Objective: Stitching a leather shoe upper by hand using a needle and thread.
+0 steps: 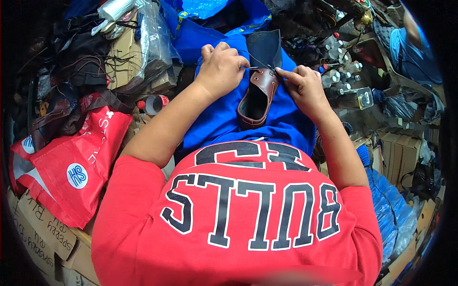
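Observation:
A brown leather shoe upper lies across my lap on blue cloth, its opening toward me and eyelets along its edge. Beyond it extends a black leather piece. My left hand is closed in a pinch at the left of the eyelets, on a thin, pale needle-like piece that reaches the leather. From the right, my right hand has its index fingertip at the dark cord by the eyelets, the other fingers curled. What its fingers pinch is too small to make out.
A red bag and cardboard boxes are at the left. Several small bottles stand at the right, above blue plastic wrapping. A blue plastic bag lies ahead. Another person's arm shows at the upper right.

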